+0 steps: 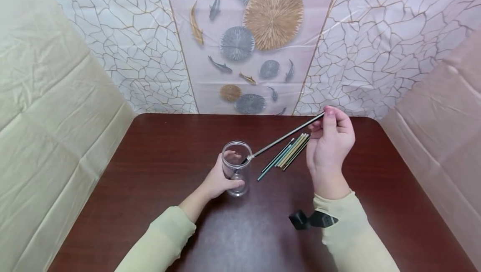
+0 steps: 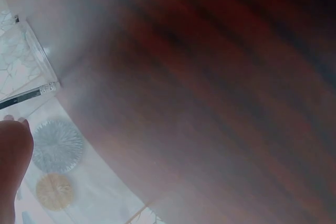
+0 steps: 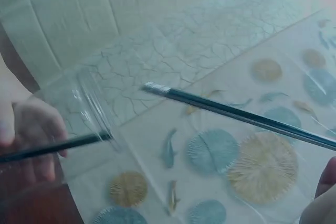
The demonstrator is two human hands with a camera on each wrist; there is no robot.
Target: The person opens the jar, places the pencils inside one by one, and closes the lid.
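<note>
My left hand (image 1: 221,176) grips an upright clear glass jar (image 1: 237,192), fingers behind it and thumb across its front. A dark pencil (image 3: 63,145) leans inside the jar, shown in the right wrist view. At the right, my right hand (image 1: 330,146) pinches the end of a long, dark, shiny pencil (image 1: 287,135) between thumb and fingertips. This pencil slants down to the left, its silver-banded end (image 3: 157,88) close to the jar's rim. Whether it touches the rim, I cannot tell. The left wrist view catches a pencil's silver band (image 2: 48,87) by the rim.
Between the hands, a loose bundle of several pencils (image 1: 287,153), dark, teal and gold, lies on the dark brown table (image 1: 169,146). Patterned cloth (image 1: 143,42) hangs behind the table, with plain cloth at both sides. A black wrist camera (image 1: 299,219) juts from the right sleeve.
</note>
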